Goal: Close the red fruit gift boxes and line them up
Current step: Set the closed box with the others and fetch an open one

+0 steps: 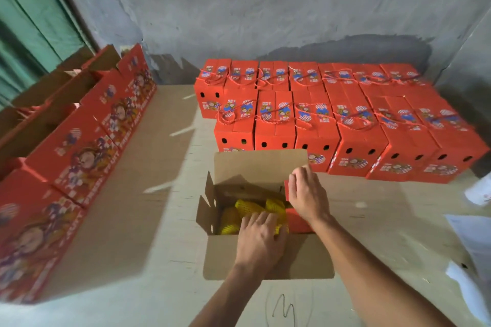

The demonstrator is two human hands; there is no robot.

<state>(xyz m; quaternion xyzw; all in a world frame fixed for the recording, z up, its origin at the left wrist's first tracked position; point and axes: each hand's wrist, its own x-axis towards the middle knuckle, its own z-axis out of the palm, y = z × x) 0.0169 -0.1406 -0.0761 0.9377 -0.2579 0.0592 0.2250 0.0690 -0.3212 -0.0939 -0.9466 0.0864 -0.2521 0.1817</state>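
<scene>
An open red gift box [268, 255] stands in front of me with its brown flaps spread out. Inside lie fruits in yellow foam nets [247, 207]. My left hand [261, 239] rests flat on the fruit at the box's near side. My right hand [307, 194] grips the red right side flap [297, 220] at its upper edge. Behind stand two rows of closed red gift boxes [345, 125] with red rope handles, lined up against the wall.
A row of open red boxes [79, 156] runs along the left side. Everything stands on flat cardboard sheets [148, 210]. White papers [470, 236] and a white object [481, 191] lie at the right edge. A grey concrete wall is behind.
</scene>
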